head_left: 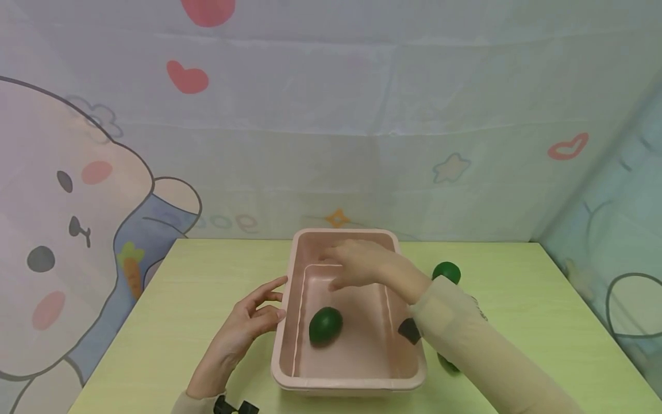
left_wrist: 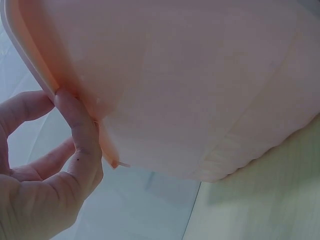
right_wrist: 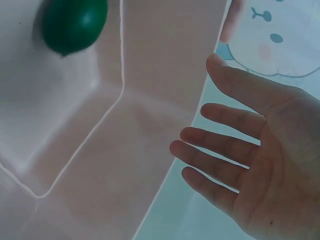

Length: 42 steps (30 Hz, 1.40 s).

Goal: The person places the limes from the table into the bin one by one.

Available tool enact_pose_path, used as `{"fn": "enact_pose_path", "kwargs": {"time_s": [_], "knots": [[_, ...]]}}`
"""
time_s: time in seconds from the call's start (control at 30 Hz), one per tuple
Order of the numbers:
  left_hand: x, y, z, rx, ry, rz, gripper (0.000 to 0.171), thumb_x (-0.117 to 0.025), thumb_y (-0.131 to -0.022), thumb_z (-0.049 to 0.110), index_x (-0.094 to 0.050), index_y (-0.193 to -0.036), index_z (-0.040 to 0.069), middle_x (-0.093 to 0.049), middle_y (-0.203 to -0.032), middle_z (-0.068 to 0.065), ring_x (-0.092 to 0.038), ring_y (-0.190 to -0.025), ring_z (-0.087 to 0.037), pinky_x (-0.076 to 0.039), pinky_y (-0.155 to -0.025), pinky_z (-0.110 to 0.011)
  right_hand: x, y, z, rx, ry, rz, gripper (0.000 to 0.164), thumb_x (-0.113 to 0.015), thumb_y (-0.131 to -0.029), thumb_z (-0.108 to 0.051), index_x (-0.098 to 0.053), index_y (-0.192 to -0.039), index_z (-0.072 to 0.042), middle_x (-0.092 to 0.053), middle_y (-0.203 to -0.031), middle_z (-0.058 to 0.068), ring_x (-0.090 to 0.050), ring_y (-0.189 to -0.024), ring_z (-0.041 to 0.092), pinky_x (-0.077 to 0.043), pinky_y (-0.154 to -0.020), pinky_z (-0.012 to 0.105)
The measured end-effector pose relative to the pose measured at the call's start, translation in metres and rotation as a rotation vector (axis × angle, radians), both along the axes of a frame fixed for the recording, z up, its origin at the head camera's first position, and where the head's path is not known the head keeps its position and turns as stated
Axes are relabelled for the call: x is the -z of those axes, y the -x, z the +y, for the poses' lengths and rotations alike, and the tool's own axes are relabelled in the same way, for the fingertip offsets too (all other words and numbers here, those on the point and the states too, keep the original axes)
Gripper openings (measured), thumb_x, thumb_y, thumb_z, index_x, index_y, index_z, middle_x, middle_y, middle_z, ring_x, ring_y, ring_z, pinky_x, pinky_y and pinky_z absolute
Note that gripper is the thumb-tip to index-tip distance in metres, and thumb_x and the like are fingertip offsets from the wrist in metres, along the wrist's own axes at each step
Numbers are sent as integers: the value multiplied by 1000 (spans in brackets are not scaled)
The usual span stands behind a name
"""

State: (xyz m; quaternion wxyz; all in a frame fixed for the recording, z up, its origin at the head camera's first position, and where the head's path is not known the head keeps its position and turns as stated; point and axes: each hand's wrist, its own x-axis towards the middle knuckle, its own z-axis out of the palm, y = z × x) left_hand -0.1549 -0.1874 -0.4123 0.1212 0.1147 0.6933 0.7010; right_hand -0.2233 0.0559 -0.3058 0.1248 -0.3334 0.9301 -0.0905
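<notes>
A pink plastic bin (head_left: 357, 384) stands on the table, its long side pointing away from me. My left hand (head_left: 248, 319) is at its left rim; the left wrist view shows thumb and fingers (left_wrist: 82, 145) bent at the lip, holding it. Over the far half of the bin hovers my right hand (head_left: 357, 261), palm down, with nothing in it. Its fingers (right_wrist: 215, 150) are straight and spread in the right wrist view. One glossy dark green, lime-shaped fruit (head_left: 326, 326) lies on the bin floor, near the left wall; its pointed tip shows in the right wrist view.
Right of the bin, another green round fruit (head_left: 446, 272) sits on the yellowish table (head_left: 538, 310). A darker green thing (head_left: 447, 363) and a patterned item (head_left: 480, 309) are mostly hidden by my right sleeve (head_left: 481, 345). A printed cloth (head_left: 331, 144) hangs behind the table.
</notes>
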Motion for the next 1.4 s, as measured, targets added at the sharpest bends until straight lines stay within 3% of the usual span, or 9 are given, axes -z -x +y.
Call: {"fn": "enact_pose_path", "kwargs": {"time_s": [0.8,1.2,1.4], "knots": [[0,0,0,0,-11,5,63,-61,-90,6,-36,-148,8,-48,-115,-6,-65,-86,-6,-55,-79,-32,-1,-3,28,-59,157,116,61,-74,-83,-34,-52,-138,-20,-56,-138,-2,-52,-128,19,-45,-103,40],[0,0,0,2,-7,4,63,-61,-90,7,-36,-148,8,-49,-114,-5,-66,-86,-6,-55,-80,-32,2,-8,37,-13,231,137,57,-74,-84,-34,-54,-136,-24,-58,-136,-4,-52,-128,16,-46,-103,40],[0,-1,0,8,-8,4,63,-61,-91,7,-35,-148,8,-49,-115,-6,-66,-87,-7,-55,-81,-32,6,-7,41,-46,259,186,49,-72,-85,-30,-58,-132,-20,-61,-132,0,-55,-125,18,-47,-101,38]]}}
